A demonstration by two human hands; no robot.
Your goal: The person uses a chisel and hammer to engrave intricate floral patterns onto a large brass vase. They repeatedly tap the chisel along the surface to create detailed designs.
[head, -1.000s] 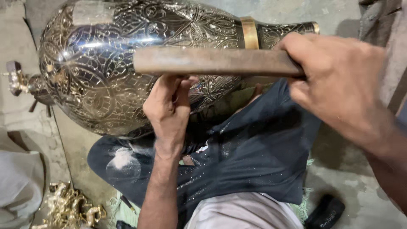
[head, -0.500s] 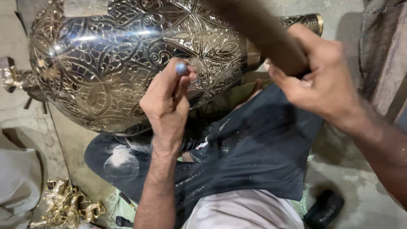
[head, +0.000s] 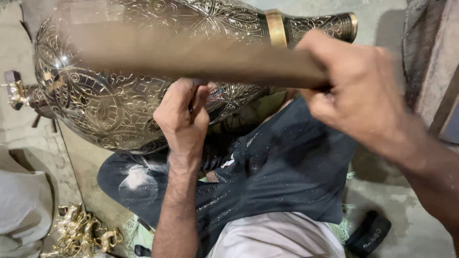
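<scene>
A large engraved metal vase (head: 119, 95) lies on its side across my lap, its neck with a brass band (head: 276, 26) pointing right. My left hand (head: 184, 117) presses against the vase's belly, fingers pinched around a small chisel that is mostly hidden. My right hand (head: 354, 95) grips a wooden stick (head: 201, 57), blurred by motion, which lies crosswise just above my left hand.
Dark trousers dusted with metal filings (head: 277, 177) cover my lap. Small brass pieces (head: 81, 234) lie on the floor at lower left beside grey cloth (head: 21, 205). A black sandal (head: 370, 234) rests at lower right. A brass fitting (head: 16, 91) sticks out at the vase's left end.
The stick was raised and tilted away half a second ago, baring the chisel's top; now it has swung back down level over my left hand. The vase has barely shifted.
</scene>
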